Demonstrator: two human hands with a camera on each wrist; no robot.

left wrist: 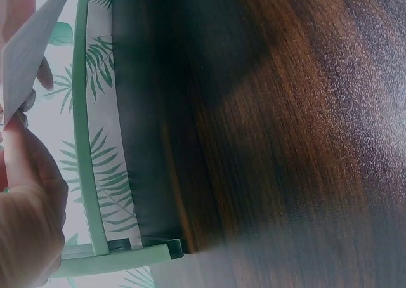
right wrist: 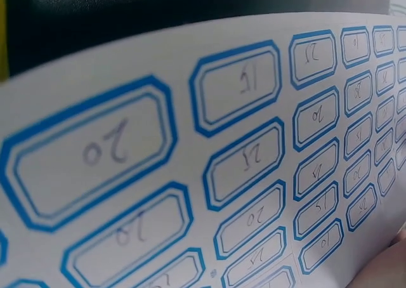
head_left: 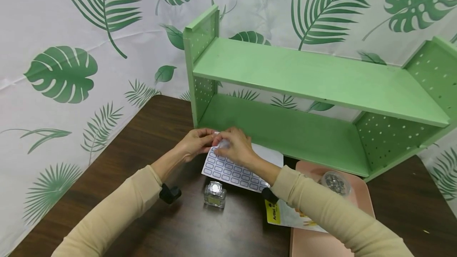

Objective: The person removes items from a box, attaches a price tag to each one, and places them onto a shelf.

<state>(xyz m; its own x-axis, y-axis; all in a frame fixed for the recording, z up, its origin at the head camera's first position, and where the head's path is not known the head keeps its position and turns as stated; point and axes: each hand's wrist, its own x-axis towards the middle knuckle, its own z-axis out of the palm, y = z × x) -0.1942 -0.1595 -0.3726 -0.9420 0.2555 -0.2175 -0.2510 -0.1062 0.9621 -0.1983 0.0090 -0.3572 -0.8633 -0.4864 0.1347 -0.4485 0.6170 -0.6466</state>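
Note:
A white sheet of sticker labels point(head_left: 232, 171) is held tilted above the table in the head view. Its labels have blue eight-sided borders and handwritten numbers such as 20, 15 and 25, plain in the right wrist view. My left hand point(head_left: 192, 144) pinches the sheet's upper left corner between thumb and fingers. At that same corner my right hand point(head_left: 237, 146) has its thumb and fingers curled on the sheet, with a whitish bit showing between them. Whether a label is lifting there is hidden. A small clear glass bottle point(head_left: 214, 199) stands in front of the sheet.
Behind the hands stands a green metal shelf point(head_left: 307, 74) with perforated sides. To the right lies a pink tray point(head_left: 360, 197) bearing a round clear tub point(head_left: 335, 183) of small metallic pieces and a yellow-and-white packet point(head_left: 282, 215). Beneath is a dark wooden table point(head_left: 171, 229).

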